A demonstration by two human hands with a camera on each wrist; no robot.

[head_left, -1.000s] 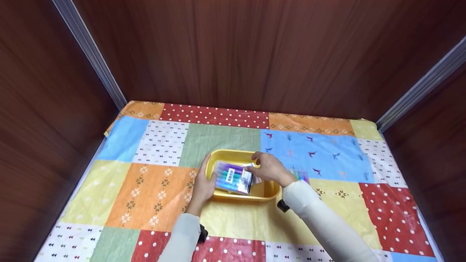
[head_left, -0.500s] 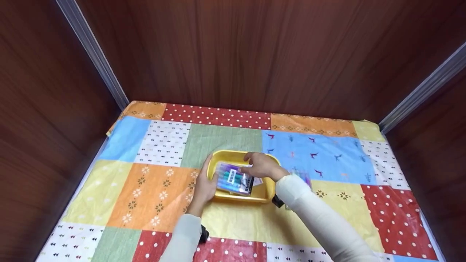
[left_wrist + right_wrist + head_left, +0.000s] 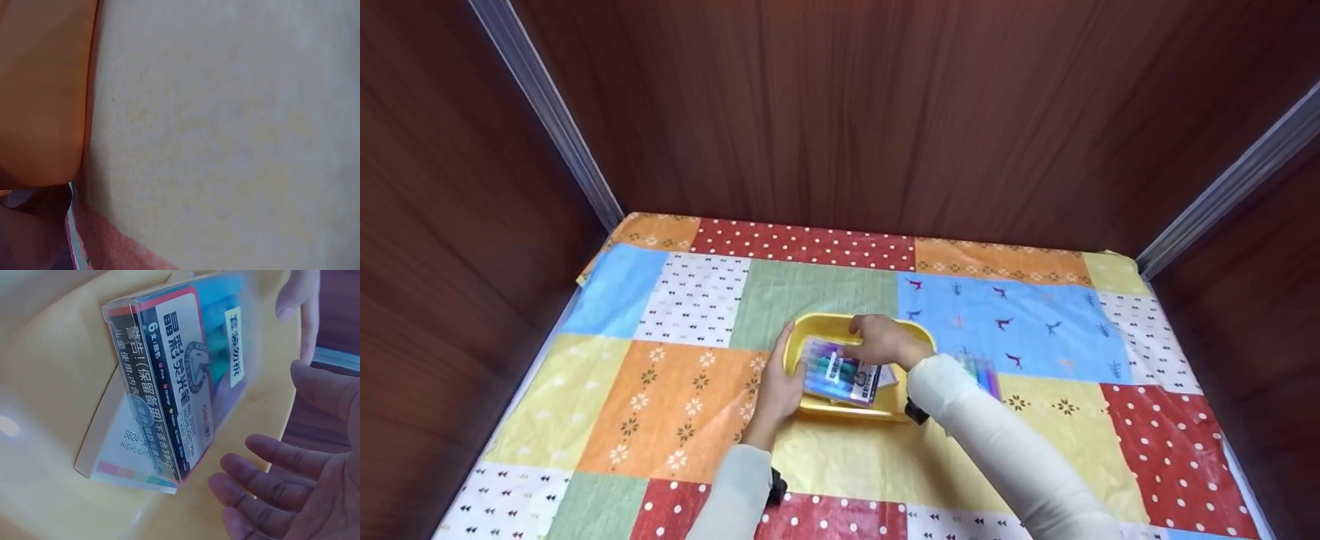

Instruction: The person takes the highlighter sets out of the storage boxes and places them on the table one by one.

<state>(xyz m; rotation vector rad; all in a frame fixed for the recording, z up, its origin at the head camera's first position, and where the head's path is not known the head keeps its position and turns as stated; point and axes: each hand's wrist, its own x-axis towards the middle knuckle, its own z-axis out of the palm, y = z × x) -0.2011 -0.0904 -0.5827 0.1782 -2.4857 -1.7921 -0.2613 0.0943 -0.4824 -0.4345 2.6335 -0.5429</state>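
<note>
A yellow plastic tub holds a clear pack of highlighters with a black-and-white label, tilted on top of a white highlighter box. My left hand grips the tub's left side, thumb over the rim and fingers along the outside. In the left wrist view, the tub's wall shows beside part of the hand. Above the pack hovers my right hand, its fingers spread and loosely bent around nothing; the right wrist view shows a gap between the hand and the pack.
Another pack of coloured pens lies right of the tub on the patchwork tablecloth, partly covered by the right sleeve. Brown wood-grain panels enclose the table at the back and both sides.
My right hand has moved left over the tub, farther across the highlighter pack. The left hand keeps its place on the tub, and the pack has barely shifted.
</note>
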